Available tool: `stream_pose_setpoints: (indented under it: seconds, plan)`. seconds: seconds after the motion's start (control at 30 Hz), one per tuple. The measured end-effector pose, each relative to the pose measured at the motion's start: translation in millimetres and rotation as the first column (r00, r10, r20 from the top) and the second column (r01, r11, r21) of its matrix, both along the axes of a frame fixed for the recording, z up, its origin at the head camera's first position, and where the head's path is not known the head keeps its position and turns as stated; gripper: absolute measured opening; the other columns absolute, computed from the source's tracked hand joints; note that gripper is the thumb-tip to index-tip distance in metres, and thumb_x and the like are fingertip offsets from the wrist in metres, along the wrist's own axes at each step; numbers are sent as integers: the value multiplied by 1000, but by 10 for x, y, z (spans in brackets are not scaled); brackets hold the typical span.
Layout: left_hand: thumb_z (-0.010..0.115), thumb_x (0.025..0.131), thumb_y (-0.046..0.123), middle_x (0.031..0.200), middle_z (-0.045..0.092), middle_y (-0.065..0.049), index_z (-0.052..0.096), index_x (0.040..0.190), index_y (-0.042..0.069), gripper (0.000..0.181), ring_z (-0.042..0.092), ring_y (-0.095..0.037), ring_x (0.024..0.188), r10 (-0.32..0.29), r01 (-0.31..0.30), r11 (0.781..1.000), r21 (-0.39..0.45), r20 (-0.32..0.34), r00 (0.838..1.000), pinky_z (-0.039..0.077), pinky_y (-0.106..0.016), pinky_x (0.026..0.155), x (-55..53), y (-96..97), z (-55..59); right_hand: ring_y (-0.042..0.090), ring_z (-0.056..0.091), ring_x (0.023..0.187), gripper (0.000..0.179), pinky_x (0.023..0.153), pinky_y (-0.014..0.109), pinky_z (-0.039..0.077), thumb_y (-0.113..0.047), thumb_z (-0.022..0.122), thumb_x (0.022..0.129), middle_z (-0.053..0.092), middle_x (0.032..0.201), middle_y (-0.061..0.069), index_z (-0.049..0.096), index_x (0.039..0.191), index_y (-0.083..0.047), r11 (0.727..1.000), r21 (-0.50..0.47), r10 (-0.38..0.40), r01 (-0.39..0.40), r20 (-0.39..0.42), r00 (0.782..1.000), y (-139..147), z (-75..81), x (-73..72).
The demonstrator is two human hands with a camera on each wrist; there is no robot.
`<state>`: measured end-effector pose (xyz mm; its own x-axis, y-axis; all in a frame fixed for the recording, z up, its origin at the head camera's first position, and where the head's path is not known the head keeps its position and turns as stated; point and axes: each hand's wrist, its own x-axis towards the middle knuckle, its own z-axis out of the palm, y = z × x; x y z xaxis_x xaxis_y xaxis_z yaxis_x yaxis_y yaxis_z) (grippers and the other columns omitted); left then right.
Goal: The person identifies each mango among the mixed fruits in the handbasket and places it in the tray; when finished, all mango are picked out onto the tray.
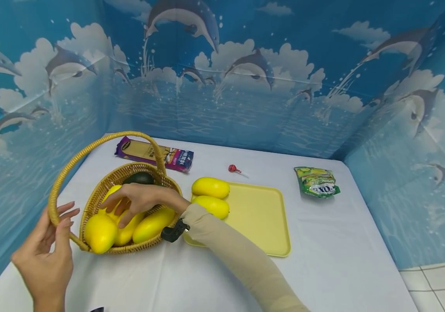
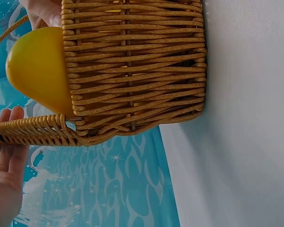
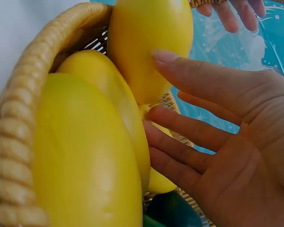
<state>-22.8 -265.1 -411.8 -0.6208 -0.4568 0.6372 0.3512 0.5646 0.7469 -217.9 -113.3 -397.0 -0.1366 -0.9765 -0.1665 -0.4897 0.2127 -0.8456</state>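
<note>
A woven basket (image 2: 137, 71) with a tall arched handle (image 1: 129, 134) holds several yellow mangoes (image 1: 101, 234) and a dark green avocado (image 1: 140, 177). My left hand (image 1: 47, 255) holds the handle low on its left side, thumb on one side and fingers on the other. Reaching into the basket, my right hand (image 1: 140, 197) has its thumb against the upright mango (image 3: 149, 47) in the right wrist view. Its other fingers stretch out beside a second mango (image 3: 111, 90), without being curled round it. That upright mango pokes above the rim in the left wrist view.
A yellow tray (image 1: 257, 216) right of the basket bears two mangoes (image 1: 211, 187). Behind the basket lies a purple pasta pack (image 1: 144, 149). A red lollipop (image 1: 233, 168) lies behind the tray, and a green snack bag (image 1: 316, 182) is farther right on the white table.
</note>
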Motion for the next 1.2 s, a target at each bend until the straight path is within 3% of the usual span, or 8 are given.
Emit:
stream_pose_setpoints:
  seconds: [0.47,0.63,0.93,1.2]
  plan:
    - [65,105,0,127,73,-30,63,150,13,46,76,-6,111,3,-3,1000,-19,10,1000,57,-13,93,5,-3,5,0,58,122,82,107,10,46,-11,89,90,59,156,6,48,161,-3,997,61,46,-46,4,999,-105,32,126]
    - [64,105,1,127,73,-30,62,151,12,47,75,-5,111,3,-3,1000,-28,9,1000,57,-13,93,3,-5,3,-5,53,120,87,106,7,43,-22,89,92,53,161,-3,44,165,-9,990,127,68,-59,-65,996,-124,66,193]
    - [65,105,1,127,74,-28,62,151,14,48,76,-5,111,22,-21,1000,-19,35,999,57,-13,93,16,-7,-2,-5,52,122,82,108,9,43,-21,89,92,54,160,0,49,163,-10,993,44,117,-113,-89,989,-96,73,223]
    - [64,106,1,127,73,-30,62,151,12,47,75,-5,111,2,-2,1000,-20,12,1000,57,-13,93,10,-6,7,-7,48,127,85,112,10,38,-22,89,91,51,163,0,47,164,-10,994,-3,108,-109,-102,989,25,122,192]
